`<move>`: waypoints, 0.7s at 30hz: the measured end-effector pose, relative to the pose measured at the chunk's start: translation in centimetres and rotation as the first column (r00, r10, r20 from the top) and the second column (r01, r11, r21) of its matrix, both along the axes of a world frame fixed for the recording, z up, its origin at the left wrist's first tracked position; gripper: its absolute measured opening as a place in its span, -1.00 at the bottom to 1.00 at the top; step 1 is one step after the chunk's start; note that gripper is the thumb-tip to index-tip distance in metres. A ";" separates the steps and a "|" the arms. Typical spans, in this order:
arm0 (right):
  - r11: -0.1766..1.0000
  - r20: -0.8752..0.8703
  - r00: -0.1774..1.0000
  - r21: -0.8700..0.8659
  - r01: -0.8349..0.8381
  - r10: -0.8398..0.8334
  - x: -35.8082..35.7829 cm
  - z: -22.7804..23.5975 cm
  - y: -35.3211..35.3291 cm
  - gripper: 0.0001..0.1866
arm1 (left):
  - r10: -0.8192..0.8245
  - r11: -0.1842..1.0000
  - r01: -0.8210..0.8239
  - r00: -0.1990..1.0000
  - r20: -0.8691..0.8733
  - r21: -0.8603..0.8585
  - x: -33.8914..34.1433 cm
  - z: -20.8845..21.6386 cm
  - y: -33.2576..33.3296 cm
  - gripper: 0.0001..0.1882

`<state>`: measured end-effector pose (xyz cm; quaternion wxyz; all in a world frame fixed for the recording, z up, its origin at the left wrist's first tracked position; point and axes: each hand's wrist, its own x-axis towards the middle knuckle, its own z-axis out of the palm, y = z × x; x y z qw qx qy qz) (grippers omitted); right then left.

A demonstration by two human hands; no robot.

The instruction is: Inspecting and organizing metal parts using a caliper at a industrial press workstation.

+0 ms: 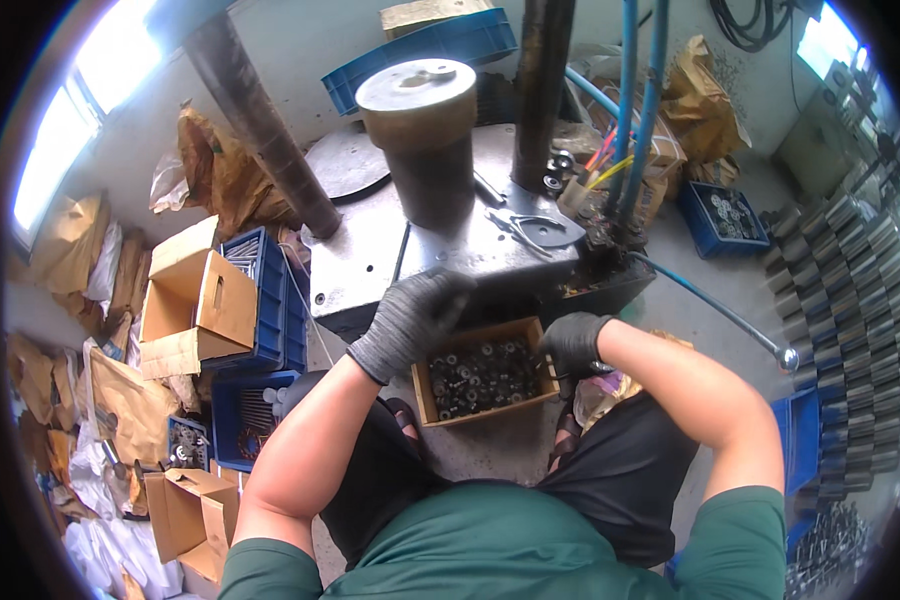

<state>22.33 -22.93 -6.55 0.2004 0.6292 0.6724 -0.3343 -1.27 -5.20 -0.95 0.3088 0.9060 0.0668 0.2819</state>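
Observation:
My left hand [415, 315], in a dark grey knit glove, is over the front edge of the metal press table [355, 270]. Its fingers are blurred, so what they hold, if anything, does not show. My right hand [576, 343], gloved alike, is at the right end of a wooden box [490, 412]. Its fingers curl downward; their tips are hidden. Inside the box lie many small dark metal parts [482, 377], some with round ends. A thick round steel block [420, 140] stands on the press table. Pliers [520, 228] lie to its right.
Dark columns [260, 125] flank the table. Cardboard boxes [205, 310] and blue crates [238, 425] stand at left. A blue hose with a metal ball end [705, 305] reaches right. Stacked metal cylinders [850, 320] line the far right, near a blue bin of parts [725, 215].

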 end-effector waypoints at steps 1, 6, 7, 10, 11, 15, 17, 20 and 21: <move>0.998 -0.091 0.995 0.053 0.035 -0.030 0.1 -0.5 0.4 -0.54 | 0.009 0.999 -0.012 0.997 -0.073 -0.048 -0.1 0.0 0.2 -0.78; 0.966 -0.208 0.961 0.144 0.212 -0.180 6.4 -1.2 -2.5 -0.54 | -0.075 0.994 0.091 0.967 -0.243 0.057 -0.8 0.2 0.2 -0.81; 0.925 -0.254 0.915 0.137 0.354 -0.313 7.9 -1.5 -4.4 -0.53 | -0.098 0.990 0.121 0.963 -0.251 0.078 -1.0 0.4 0.2 -0.81; 0.681 -0.397 0.658 0.105 0.724 -0.639 12.3 -3.6 -13.8 -0.54 | -0.141 0.982 0.169 0.949 -0.281 0.078 -1.4 1.1 -0.4 -0.78; 0.487 -0.510 0.455 0.078 0.870 -0.730 13.5 -4.9 -17.8 -0.55 | -0.152 0.981 0.179 0.952 -0.267 0.078 -1.4 1.4 -0.6 -0.78; -0.251 -0.725 -0.202 -0.041 0.967 -0.659 16.4 -14.5 -33.1 -0.67 | -0.153 0.985 0.169 0.932 -0.327 0.019 -1.6 2.2 -1.9 -0.76; -0.849 -0.715 -0.676 -0.235 0.473 -0.179 17.0 -20.0 -38.7 -0.81 | -0.115 0.988 0.145 0.917 -0.383 0.052 -1.5 2.1 -2.5 -0.79; -0.921 -0.618 -0.786 -0.284 0.265 -0.036 15.8 -26.6 -42.6 -0.85 | -0.102 0.985 0.153 0.899 -0.427 0.085 -1.1 1.2 -3.1 -0.82; -0.897 -0.637 -0.768 -0.305 0.319 -0.057 15.6 -28.1 -42.8 -0.85 | -0.088 0.986 0.142 0.884 -0.459 0.085 -1.0 0.9 -3.3 -0.84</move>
